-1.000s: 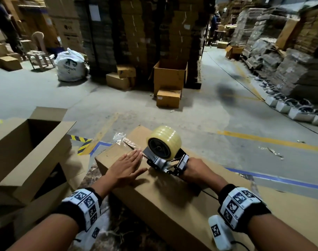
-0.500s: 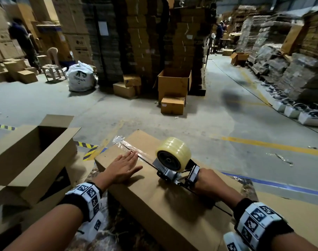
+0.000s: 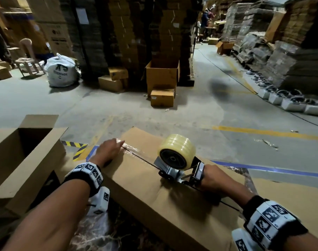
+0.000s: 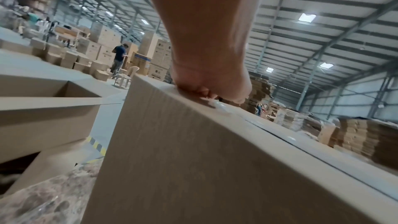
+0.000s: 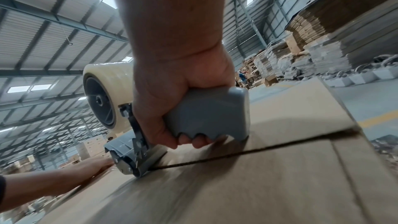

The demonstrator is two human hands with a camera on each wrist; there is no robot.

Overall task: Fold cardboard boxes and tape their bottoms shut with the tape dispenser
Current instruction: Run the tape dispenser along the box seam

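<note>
A long brown cardboard box (image 3: 154, 192) lies bottom up in front of me, its centre seam (image 3: 142, 160) running away to the far left corner. My right hand (image 3: 211, 178) grips the grey handle of the tape dispenser (image 3: 178, 160), whose clear tape roll (image 5: 107, 94) stands above the seam. The dispenser's nose (image 5: 129, 163) presses on the seam mid-box. Shiny tape (image 3: 131, 148) covers the seam beyond it. My left hand (image 3: 109, 149) lies flat on the box's far end, fingers pressing the tape end by the corner (image 4: 206, 91).
An open-topped cardboard box (image 3: 26, 153) stands at my left. Flat cardboard sheets (image 3: 290, 201) lie at the right under the box. Stacks of cartons (image 3: 129, 37) and an open box (image 3: 161, 77) fill the far floor. A white sack (image 3: 61, 72) sits at the back left.
The right hand has pulled the dispenser back along the seam toward me, laying tape. The left hand has slid forward to the box's far corner.
</note>
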